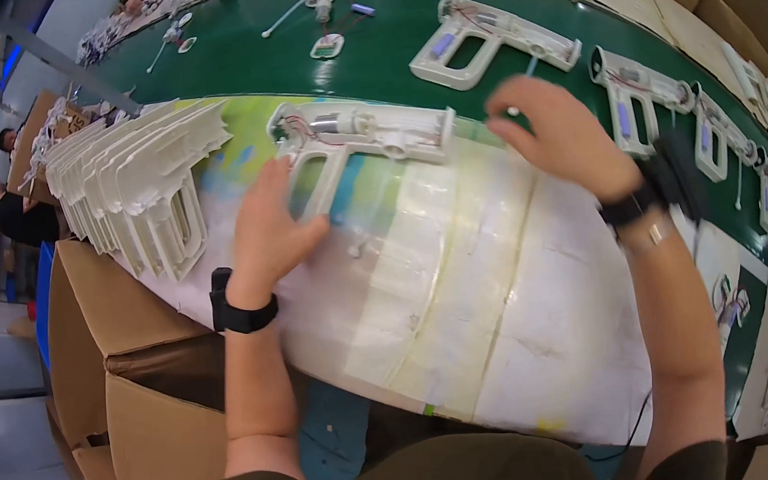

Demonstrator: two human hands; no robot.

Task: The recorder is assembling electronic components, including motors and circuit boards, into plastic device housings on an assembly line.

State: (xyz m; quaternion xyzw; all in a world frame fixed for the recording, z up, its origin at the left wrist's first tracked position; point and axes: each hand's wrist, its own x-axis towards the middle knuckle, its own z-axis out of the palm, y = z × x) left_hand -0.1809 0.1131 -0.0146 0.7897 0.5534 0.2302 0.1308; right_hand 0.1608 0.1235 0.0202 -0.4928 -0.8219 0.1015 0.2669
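A white plastic gun-shaped shell half [360, 135] with wires and small parts inside lies on the pale taped worktop [472, 306] in front of me. My left hand [269, 222] rests open beside its grip, fingers spread, touching or almost touching the handle. My right hand [560, 132] hovers to the right of the shell's muzzle end, pinching a small white piece [513, 110] between fingertips. Both wrists wear dark bands.
A row of stacked white shell halves [146, 190] stands at the left. More open shells [488, 34] ride the green conveyor belt [378, 54] and curve off to the right [639, 96]. Cardboard boxes [116, 356] sit at the lower left. Other people sit at far left.
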